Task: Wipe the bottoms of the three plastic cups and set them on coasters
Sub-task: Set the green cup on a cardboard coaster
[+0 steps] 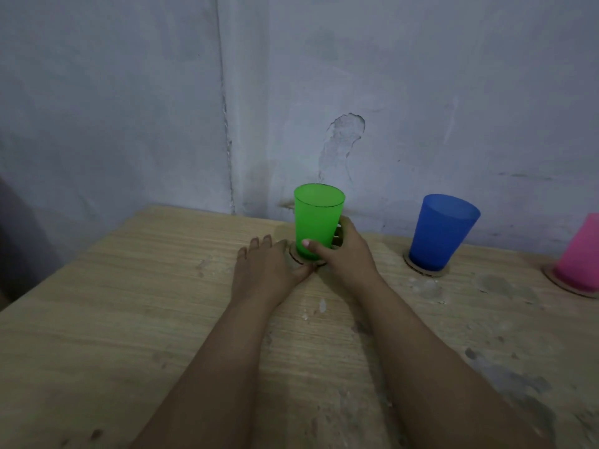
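A green plastic cup point(317, 218) stands upright on a round cardboard coaster point(294, 257) near the table's far edge. My right hand point(343, 254) grips the cup low on its side, thumb across the front. My left hand point(265, 267) lies flat on the table beside the cup, its thumb touching the coaster's front edge. To the right, a blue cup point(440, 233) stands on its own coaster point(424, 271). A pink cup point(580, 257) sits on a third coaster point(564, 285) at the right frame edge, partly cut off.
The wooden table point(129, 319) is stained and scuffed, with pale flecks near the middle. A rough painted wall point(356, 92) rises right behind the cups. The table's left edge runs diagonally at the left.
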Available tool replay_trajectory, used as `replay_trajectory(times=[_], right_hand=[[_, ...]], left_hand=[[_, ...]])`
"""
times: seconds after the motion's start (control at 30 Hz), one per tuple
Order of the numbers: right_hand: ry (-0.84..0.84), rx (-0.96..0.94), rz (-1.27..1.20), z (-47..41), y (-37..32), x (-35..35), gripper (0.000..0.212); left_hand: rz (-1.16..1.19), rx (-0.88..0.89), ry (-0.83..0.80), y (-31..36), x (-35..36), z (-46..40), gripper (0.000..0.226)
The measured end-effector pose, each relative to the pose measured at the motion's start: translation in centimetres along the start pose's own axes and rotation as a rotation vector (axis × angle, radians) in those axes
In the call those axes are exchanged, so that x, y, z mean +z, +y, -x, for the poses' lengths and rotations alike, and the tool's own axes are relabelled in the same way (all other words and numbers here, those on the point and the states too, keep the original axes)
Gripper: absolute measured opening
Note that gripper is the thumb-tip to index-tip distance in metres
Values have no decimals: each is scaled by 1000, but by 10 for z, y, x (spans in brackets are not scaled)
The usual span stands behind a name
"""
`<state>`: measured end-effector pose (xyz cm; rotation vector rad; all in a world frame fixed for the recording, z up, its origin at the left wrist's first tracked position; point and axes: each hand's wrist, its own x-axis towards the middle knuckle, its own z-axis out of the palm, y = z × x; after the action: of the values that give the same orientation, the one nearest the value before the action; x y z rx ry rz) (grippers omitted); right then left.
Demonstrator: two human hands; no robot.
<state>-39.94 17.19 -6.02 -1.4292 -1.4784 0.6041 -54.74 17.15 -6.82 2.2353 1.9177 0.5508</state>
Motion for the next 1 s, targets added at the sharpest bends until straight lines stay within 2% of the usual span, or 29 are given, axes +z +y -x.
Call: replay_trajectory(times=[0.8, 0.87, 1.0], right_hand=[[-25, 3, 71, 4, 0, 1, 77], [-29, 5, 96, 4, 0, 1, 84], [-25, 51, 136, 9, -1, -2, 110]], left_hand=[[13, 17, 46, 2, 1, 0, 69], [11, 22, 49, 2, 0, 2, 69], [63, -6, 23, 6, -6, 5, 73]])
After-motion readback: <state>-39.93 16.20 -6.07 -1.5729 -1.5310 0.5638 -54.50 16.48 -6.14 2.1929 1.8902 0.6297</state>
